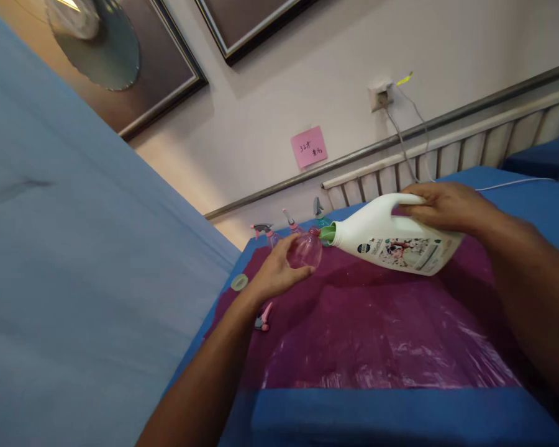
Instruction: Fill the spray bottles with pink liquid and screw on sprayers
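My right hand (442, 205) grips the handle of a white detergent jug (386, 239), which is tipped on its side. Its green spout (328, 233) meets the mouth of a clear pink spray bottle (306, 251). My left hand (279, 267) is curled around that bottle, thumb below and fingers behind. The bottle has no spray head on it, and I cannot make out any liquid flowing. Below my left wrist a grey and pink spray head (263, 318) lies on the purple plastic sheet (354, 323). A pale round cap (239, 282) lies to the left.
Behind the bottle stand two pink-topped sprayers (262, 230) and a teal spray bottle (323, 218). A blue cover (531, 198) lies under the sheet. White rails (447, 152), a plugged-in socket (381, 97) and a pink note (309, 147) line the wall. A light blue curtain (74, 248) hangs left.
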Available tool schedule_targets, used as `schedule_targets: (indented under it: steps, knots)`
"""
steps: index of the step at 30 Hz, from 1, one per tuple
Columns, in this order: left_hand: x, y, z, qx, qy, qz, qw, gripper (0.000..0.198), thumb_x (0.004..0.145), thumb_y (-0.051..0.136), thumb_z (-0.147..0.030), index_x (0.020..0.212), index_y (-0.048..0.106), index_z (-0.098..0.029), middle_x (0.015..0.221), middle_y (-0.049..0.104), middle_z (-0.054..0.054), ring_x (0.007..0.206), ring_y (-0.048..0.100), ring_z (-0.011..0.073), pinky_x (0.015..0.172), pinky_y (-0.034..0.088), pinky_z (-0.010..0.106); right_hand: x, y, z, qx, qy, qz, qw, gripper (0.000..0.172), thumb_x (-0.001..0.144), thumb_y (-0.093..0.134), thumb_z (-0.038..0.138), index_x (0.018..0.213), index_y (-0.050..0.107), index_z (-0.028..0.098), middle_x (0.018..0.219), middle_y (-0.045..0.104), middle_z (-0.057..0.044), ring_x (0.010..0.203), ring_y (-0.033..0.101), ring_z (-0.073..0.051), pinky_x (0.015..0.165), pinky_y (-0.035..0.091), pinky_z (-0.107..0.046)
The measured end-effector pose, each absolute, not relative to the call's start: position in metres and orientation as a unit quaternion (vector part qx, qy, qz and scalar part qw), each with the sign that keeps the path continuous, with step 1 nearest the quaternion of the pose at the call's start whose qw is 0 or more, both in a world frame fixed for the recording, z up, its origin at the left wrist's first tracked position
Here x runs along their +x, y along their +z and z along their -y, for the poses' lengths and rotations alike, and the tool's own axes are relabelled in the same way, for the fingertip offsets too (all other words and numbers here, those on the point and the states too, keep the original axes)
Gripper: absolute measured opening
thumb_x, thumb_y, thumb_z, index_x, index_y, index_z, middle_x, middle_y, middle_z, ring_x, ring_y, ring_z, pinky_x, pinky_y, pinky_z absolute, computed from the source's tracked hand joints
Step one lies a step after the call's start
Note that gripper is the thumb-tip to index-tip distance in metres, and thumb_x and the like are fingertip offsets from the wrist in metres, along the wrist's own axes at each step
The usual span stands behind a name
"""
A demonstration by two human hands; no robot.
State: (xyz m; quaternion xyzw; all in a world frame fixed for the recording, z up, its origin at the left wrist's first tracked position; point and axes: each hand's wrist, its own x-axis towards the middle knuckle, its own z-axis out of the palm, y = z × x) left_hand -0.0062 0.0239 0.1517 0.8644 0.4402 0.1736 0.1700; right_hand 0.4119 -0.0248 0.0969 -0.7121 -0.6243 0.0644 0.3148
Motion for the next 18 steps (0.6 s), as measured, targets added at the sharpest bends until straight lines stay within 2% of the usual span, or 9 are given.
schedule_targets:
  steps: [5, 10, 14, 18]
  knots:
    - [0.007, 0.097, -0.015, 0.787, 0.278, -0.465, 0.295, 0.087, 0.079, 0.092, -0.035, 0.155, 0.051, -0.023, 0.152, 0.067, 0.014, 0.139, 0.066, 0.0357, 0.124, 0.051, 0.054, 0.423, 0.088, 0.022, -0.708, 0.082, 0.619, 0.331, 0.013, 0.096, 0.070, 0.037, 0.102, 0.078, 0.029, 0.087, 0.077, 0.001, 0.080, 0.068, -0.019, 0.071, 0.042, -0.031]
    - [0.014, 0.059, -0.017, 0.721, 0.327, -0.446, 0.417, 0.082, 0.078, 0.093, -0.032, 0.148, 0.052, -0.021, 0.147, 0.071, 0.016, 0.137, 0.069, 0.0331, 0.122, 0.053, 0.051, 0.433, 0.084, 0.020, -0.726, 0.124, 0.580, 0.347, 0.007, 0.096, 0.073, 0.028, 0.101, 0.078, 0.026, 0.082, 0.077, 0.000, 0.077, 0.068, -0.019, 0.071, 0.042, -0.032]
    - [0.015, 0.040, -0.019, 0.701, 0.343, -0.448, 0.437, 0.089, 0.076, 0.099, -0.034, 0.152, 0.053, -0.023, 0.151, 0.069, 0.018, 0.139, 0.069, 0.0353, 0.123, 0.052, 0.052, 0.439, 0.079, 0.028, -0.739, 0.132, 0.545, 0.373, 0.008, 0.098, 0.073, 0.029, 0.099, 0.079, 0.024, 0.084, 0.078, -0.004, 0.078, 0.067, -0.020, 0.074, 0.044, -0.036]
    - [0.017, 0.027, -0.018, 0.718, 0.319, -0.440, 0.434, 0.090, 0.079, 0.097, -0.038, 0.155, 0.052, -0.025, 0.153, 0.069, 0.014, 0.138, 0.070, 0.0335, 0.121, 0.054, 0.049, 0.450, 0.063, 0.047, -0.775, 0.105, 0.480, 0.397, 0.015, 0.097, 0.070, 0.031, 0.103, 0.082, 0.024, 0.093, 0.082, -0.010, 0.082, 0.071, -0.024, 0.076, 0.049, -0.040]
